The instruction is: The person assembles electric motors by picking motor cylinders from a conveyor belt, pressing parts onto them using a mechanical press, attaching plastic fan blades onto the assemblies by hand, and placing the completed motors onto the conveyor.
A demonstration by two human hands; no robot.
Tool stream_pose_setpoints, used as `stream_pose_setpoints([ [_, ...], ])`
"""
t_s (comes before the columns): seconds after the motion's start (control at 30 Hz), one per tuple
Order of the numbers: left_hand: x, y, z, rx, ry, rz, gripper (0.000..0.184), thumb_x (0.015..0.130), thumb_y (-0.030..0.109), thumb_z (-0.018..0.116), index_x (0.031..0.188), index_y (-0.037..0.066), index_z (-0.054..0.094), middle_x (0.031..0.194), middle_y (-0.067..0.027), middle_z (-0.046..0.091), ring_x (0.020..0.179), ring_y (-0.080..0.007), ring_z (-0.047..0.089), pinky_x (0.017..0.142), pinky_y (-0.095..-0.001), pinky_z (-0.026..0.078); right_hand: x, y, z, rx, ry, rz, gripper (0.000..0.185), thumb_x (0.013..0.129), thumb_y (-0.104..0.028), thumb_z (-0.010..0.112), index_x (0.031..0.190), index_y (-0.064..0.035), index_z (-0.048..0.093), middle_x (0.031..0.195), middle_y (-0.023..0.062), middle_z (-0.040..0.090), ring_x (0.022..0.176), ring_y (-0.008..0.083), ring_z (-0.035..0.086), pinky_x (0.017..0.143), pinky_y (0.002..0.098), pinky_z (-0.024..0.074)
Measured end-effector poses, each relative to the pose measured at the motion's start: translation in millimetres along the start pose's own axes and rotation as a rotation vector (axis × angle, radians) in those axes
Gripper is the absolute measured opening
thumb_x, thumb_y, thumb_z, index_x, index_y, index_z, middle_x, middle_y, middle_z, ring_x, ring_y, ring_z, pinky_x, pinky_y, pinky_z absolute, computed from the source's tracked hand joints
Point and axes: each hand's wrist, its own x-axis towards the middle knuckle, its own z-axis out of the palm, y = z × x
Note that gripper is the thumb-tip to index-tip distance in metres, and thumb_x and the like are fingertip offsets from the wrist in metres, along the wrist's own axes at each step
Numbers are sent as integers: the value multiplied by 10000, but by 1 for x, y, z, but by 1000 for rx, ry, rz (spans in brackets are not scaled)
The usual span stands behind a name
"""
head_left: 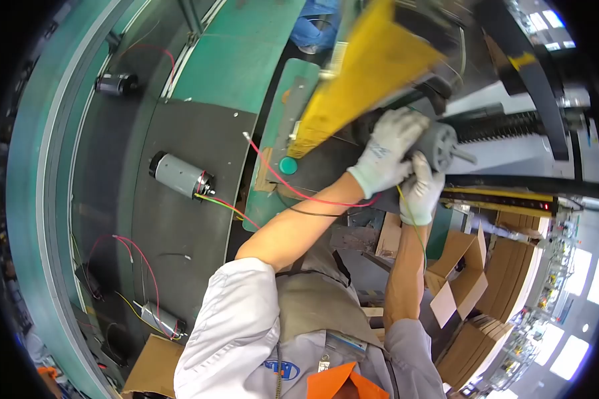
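One white-gloved left hand [391, 149] grasps the grey cylindrical motor [438, 145] at two o'clock; the white-gloved right hand [422, 193] touches its lower edge, clasp not possible to tell. Steady support, clear of the protruding metal shaft [465, 156], seems best.

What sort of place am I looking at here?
Most likely a factory assembly station handling electric motors. A gloved hand grips a gray motor, a wired motor lies on the dark worktop, and cardboard boxes stand on the opposite side.

A grey cylindrical motor [436, 147] is held up sideways, its shaft [464, 157] pointing right and slightly down
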Motion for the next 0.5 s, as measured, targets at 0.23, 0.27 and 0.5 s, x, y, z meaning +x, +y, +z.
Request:
stream_pose_setpoints([
  [0.23, 0, 1, -15, -79, 88, -261, 821, 787, 45, 704, 1552, -68, 430, 1486, -297, 549, 1394, -414, 548, 1190, -428, 421, 25, -40, 40, -623, 17, -107, 775, 794, -139, 908, 1442, 27, 517, 1305, 185, 705, 1160, 239, 698, 1013, 361, 555],
  [0.27, 3, -3, -12, -285, 104, -400, 851, 793, 61, 692, 1580, -78, 397, 1500, -287, 554, 1399, -349, 559, 1185, -389, 423, 33, -35, 37, -573, -12, -114, 734, 801, -142, 902, 1418, 21, 538, 1278, 179, 719, 1146, 248, 708, 999, 367, 559],
  [0.5, 6, -22, -17, -500, -35, -431, 1223, 815, 582, 877, 1641, -74, 258, 1565, -218, 502, 1454, -265, 480, 1209, -371, 380, 39, -24, 35, -724, 31, -157, 926, 762, -373, 933, 1466, 16, 474, 1357, 253, 586, 1246, 425, 615, 1060, 482, 501],
])
